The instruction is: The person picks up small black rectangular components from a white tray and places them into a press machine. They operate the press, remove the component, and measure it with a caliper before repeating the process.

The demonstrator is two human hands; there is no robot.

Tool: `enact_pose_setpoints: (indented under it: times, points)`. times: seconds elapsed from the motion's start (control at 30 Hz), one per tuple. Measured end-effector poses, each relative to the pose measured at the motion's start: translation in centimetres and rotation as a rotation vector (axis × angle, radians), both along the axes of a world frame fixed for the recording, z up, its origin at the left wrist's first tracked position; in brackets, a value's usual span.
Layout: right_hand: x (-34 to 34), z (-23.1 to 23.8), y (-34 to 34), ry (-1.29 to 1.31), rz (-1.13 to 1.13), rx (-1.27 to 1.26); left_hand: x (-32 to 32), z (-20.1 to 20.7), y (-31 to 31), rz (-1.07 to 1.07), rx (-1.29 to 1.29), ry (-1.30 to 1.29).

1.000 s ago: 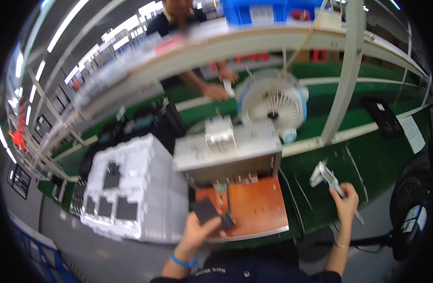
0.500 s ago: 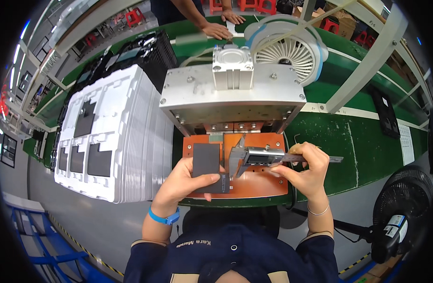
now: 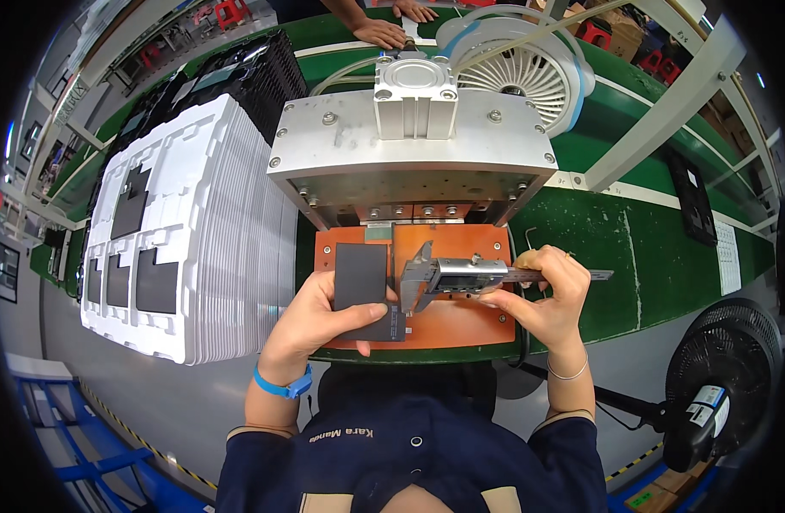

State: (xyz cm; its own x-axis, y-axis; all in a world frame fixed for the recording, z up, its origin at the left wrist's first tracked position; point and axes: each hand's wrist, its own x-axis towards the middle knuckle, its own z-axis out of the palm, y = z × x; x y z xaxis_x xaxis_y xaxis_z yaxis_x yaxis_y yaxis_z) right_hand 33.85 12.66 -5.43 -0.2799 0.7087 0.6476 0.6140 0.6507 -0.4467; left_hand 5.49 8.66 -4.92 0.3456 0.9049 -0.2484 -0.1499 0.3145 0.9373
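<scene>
My left hand (image 3: 311, 318) is closed on a flat dark grey battery (image 3: 361, 275), thumb across its lower part, fingers mostly hidden beneath. My right hand (image 3: 551, 299) grips a digital caliper (image 3: 469, 275), its beam pointing right and its jaws toward the battery. The jaws stand just right of the battery's lower right edge; I cannot tell whether they touch it. Both hands are over the orange base plate (image 3: 461, 327) of a silver metal press (image 3: 333, 145), whose upper block carries a square cylinder (image 3: 416, 94).
Left of the press stands a tall stack of white trays (image 3: 200, 256), with dark flat pieces in the top one. Black trays (image 3: 260, 81) are piled behind. A white fan (image 3: 516, 73) sits behind the press, a black fan (image 3: 722, 376) at right. Another person's hand (image 3: 380, 32) rests beyond the press.
The whole view has shifted, so the press and trays appear slightly further left and higher. Both hands keep their holds on the battery and caliper, with little change between them.
</scene>
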Motion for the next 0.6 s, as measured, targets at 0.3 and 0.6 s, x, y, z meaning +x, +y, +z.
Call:
enact_pose_setpoints:
  times: [0.3, 0.6]
  points:
    - [0.00, 0.01, 0.12, 0.000, 0.013, 0.006, 0.09, 0.09, 0.02, -0.005, 0.006, -0.004]
    - [-0.05, 0.16, 0.10, -0.011, -0.002, 0.045, 0.17, 0.45, -0.09, 0.020, -0.022, 0.006]
